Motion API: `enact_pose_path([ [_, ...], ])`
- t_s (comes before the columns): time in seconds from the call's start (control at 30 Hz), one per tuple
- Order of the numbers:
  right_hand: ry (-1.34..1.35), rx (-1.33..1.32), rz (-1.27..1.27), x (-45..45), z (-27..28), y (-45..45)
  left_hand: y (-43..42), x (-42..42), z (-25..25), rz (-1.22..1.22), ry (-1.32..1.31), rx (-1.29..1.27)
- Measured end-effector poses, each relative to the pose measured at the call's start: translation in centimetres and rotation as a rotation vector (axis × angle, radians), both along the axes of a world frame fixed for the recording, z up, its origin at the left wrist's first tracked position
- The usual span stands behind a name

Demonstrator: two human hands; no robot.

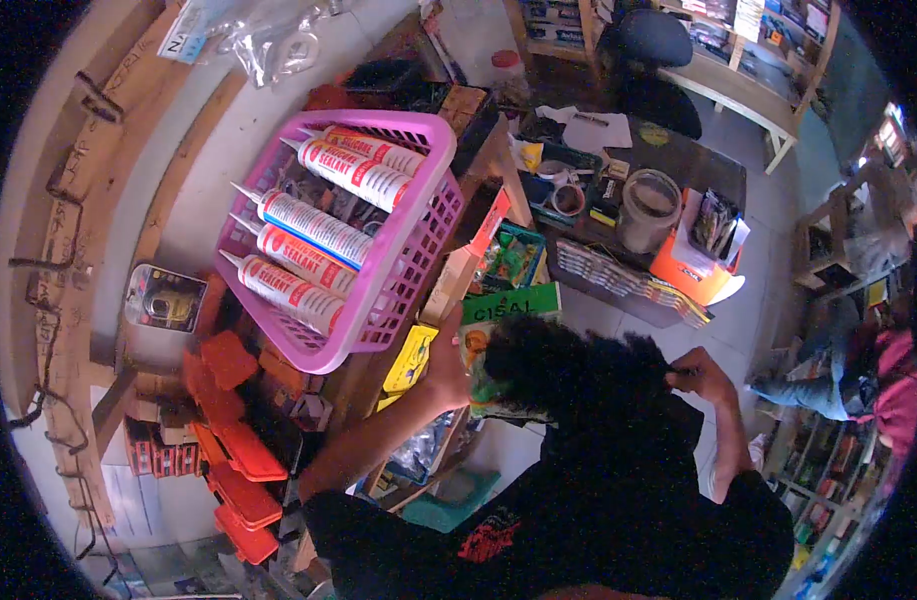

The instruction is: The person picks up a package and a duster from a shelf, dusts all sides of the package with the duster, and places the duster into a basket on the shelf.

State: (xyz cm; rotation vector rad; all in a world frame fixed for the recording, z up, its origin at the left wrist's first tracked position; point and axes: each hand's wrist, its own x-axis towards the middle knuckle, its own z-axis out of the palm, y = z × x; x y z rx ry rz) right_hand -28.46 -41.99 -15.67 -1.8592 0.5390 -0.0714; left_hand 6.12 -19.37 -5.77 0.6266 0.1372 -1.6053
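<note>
My left hand (448, 372) is at the near left side of a green box (511, 304) marked "CISAL", its fingers against the box's edge. Small packets show inside the box, partly covered by a dark fuzzy mass (563, 365) in front of my chest, whose kind I cannot make out. My right hand (703, 376) is raised at the right edge of that mass, fingers pinched together; what they hold is hidden. Left of the box, a yellow packet (410, 358) lies close to my left wrist.
A pink basket (403, 255) with several silicone sealant tubes (313, 232) stands at left. Orange cases (243, 500) lie below it. A dark table (713, 165) holds a clear jar (650, 210) and an orange box (690, 270). Another person (893, 370) is at right.
</note>
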Motion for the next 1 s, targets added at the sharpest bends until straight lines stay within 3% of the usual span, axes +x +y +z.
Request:
enact_pose_path([
  [0.03,0.008,0.024,-0.035,-0.2,-0.6,0.0,0.0,-0.2,0.4,0.010,0.008,0.066],
  [0.13,0.021,0.236,-0.234,0.8,-0.6,1.6,0.4,0.8,-1.3,-0.065,0.212,-0.257],
  [0.17,0.051,0.218,-0.184,1.1,-0.4,1.5,-0.3,0.3,0.2,-0.005,0.103,-0.042],
  [0.27,0.143,0.175,-0.026,1.7,0.6,1.4,0.2,0.3,-0.4,0.050,0.051,0.132],
  [0.37,-0.041,0.237,-0.263,3.1,1.0,1.8,0.4,0.7,-1.8,0.031,0.111,-0.054],
  [0.43,-0.129,0.281,-0.432,3.9,-1.6,2.8,0.8,0.7,-2.6,-0.021,0.226,-0.244],
  [0.5,-0.195,0.356,-0.413,5.0,-1.8,3.7,0.6,0.1,-2.2,-0.035,0.169,-0.205],
  [0.57,-0.246,0.461,-0.199,8.0,0.1,4.1,0.4,-0.4,-2.2,-0.040,0.099,-0.126],
  [0.67,-0.472,0.463,-0.321,12.2,-1.3,6.4,0.5,-0.5,-2.8,-0.037,0.027,-0.062],
  [0.73,-0.364,0.553,-0.283,14.1,0.3,7.2,1.0,-0.1,-4.0,-0.059,0.058,-0.172],
  [0.83,-0.180,0.669,-0.297,15.4,1.3,8.7,1.1,0.2,-4.3,-0.053,0.067,-0.110],
  [0.97,0.013,0.838,-0.162,15.4,-1.8,8.5,1.0,0.2,-4.1,-0.054,0.140,-0.118],
  [1.0,-0.086,0.866,-0.174,15.7,-2.7,8.9,0.9,0.1,-4.0,-0.044,0.113,-0.081],
])
